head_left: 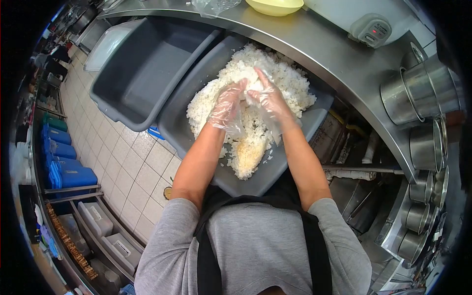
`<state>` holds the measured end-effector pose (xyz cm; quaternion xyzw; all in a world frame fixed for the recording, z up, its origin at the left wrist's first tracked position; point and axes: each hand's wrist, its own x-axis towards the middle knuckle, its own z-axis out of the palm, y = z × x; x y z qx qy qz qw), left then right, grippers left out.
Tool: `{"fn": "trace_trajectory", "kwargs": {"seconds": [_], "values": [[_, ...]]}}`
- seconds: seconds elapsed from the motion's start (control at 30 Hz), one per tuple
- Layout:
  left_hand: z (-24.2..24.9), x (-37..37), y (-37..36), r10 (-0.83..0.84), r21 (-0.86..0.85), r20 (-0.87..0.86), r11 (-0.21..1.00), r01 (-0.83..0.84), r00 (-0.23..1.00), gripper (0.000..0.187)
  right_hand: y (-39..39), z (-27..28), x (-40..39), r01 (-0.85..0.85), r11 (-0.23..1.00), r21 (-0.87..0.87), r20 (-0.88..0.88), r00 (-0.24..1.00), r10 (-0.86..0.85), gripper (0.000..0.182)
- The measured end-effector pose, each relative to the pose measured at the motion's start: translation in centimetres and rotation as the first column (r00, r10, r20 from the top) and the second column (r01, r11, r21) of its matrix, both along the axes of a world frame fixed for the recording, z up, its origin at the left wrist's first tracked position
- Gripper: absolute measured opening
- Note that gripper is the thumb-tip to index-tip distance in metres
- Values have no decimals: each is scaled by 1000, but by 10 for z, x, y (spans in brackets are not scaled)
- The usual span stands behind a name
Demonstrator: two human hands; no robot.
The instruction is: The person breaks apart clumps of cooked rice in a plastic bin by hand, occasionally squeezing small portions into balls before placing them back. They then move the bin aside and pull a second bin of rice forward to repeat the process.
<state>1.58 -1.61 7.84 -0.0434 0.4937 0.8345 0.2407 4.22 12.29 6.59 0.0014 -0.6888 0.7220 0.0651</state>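
Inside right-hand gray tub (181, 115), near its middle: white rice (290, 81), heaped toward far end. Left hand (228, 104) and right hand (269, 98), both in clear gloves, grip cupped, pressing clump of rice between them. Likely risks: clump crumbling if squeezed unevenly; loose glove cuffs dragging through rice; grains scattering over rim if flung wide. Count: two hands, two gloves, two gray tubs side by side, one browned lump (247, 155) near body, one yellow bowl (275, 6) on steel surface (314, 42).
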Motion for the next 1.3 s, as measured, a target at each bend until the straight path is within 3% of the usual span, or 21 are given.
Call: {"fn": "trace_trajectory", "kwargs": {"seconds": [0.03,0.1,0.23,0.3,0.43,0.5,0.53,0.6,0.63,0.73,0.77,0.83,0.9,0.93,1.0,1.07,1.1,1.17,1.2,1.27,1.3], "values": [[-13,-7,-3,3,0,1,1000,-3,1000,49,2,-4,0,-3,1000,0,1,1000,3,67],[-37,-23,-7,-103,-275,-255,961,30,962,40,7,-10,1,109,817,566,-156,987,-24,54],[-51,-24,-4,0,-265,-282,961,-78,959,32,9,-10,2,212,828,519,-239,966,-98,48],[-72,-35,-3,-76,-394,-626,889,-231,776,27,14,-13,4,162,906,391,-119,985,-125,42],[-54,-28,1,-46,-424,-483,886,-187,874,27,16,-31,-2,147,955,258,-79,988,-130,41],[-28,-19,2,-66,-504,-251,861,-72,966,38,17,-36,-3,65,992,-108,-56,996,-71,40],[-22,-17,0,-66,-505,-248,860,-70,967,38,18,-35,-5,65,992,-108,-53,996,-71,40],[-12,-14,-3,-131,-533,-227,846,-10,965,44,21,-27,-10,234,718,-656,270,961,-66,45],[-7,-11,-2,-134,-533,-225,846,-7,965,44,21,-14,-7,248,967,62,205,945,-255,55],[-3,-6,0,-53,-328,-148,945,1,988,42,35,-21,-12,62,957,284,-11,998,-61,70],[-11,-12,-1,-93,-255,-142,965,55,985,42,34,-32,-14,127,992,16,47,991,-128,73],[-16,-17,-5,-136,-182,-140,977,109,981,43,36,-31,-14,128,991,38,2,992,-128,72],[-22,-20,-9,-266,-268,-356,947,175,896,52,40,-32,-15,129,990,61,-43,991,-126,71],[-25,-21,-7,-266,-269,-354,947,175,896,52,41,-35,-16,165,981,104,-135,979,-151,68],[-27,-23,-4,-136,-511,-413,853,-106,901,49,42,-33,-14,205,969,140,-227,959,-170,65],[-24,-23,-3,-105,-481,-386,871,-103,917,44,45,-19,-12,174,956,237,30,982,-186,61],[-22,-23,-2,-76,-449,-357,888,-99,931,39,45,-14,-10,178,955,236,29,981,-190,61],[-17,-23,-4,-86,-467,-339,880,-88,937,35,46,-6,-5,251,804,539,-31,960,-278,59],[-14,-22,-6,-88,-486,-319,870,-83,944,32,48,-6,-4,252,805,538,-30,959,-280,59],[-14,-17,-11,-181,-616,-415,777,-129,892,28,58,-6,-4,322,695,643,-107,936,-335,58],[-17,-16,-16,-352,-761,-452,631,-148,820,32,62,-4,1,376,674,636,-188,923,-337,55]]}}
